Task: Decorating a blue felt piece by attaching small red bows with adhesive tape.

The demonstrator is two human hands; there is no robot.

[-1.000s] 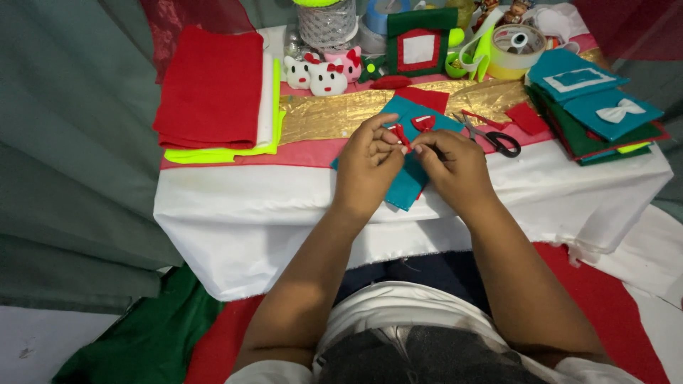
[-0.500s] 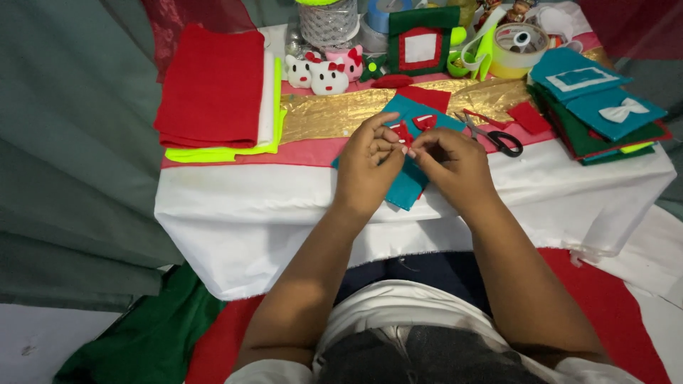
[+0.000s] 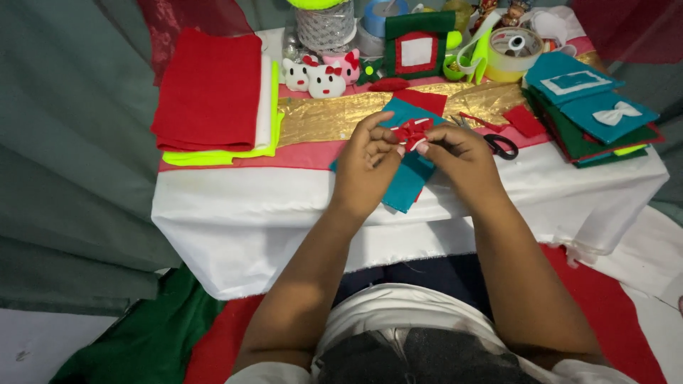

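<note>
Both hands point(image 3: 416, 153) pinching a red felt bow point(image 3: 411, 132), teal felt sheet point(image 3: 405, 181) beneath

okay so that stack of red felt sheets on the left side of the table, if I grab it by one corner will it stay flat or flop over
The red felt stack would probably flop: the sheets look thin and soft, with rounded edges lying over the white and neon-yellow sheets beneath. It is likely light for its size. The layers seem loose, not bound, so lifting one corner may peel off only the top sheets or slide them apart.
</note>
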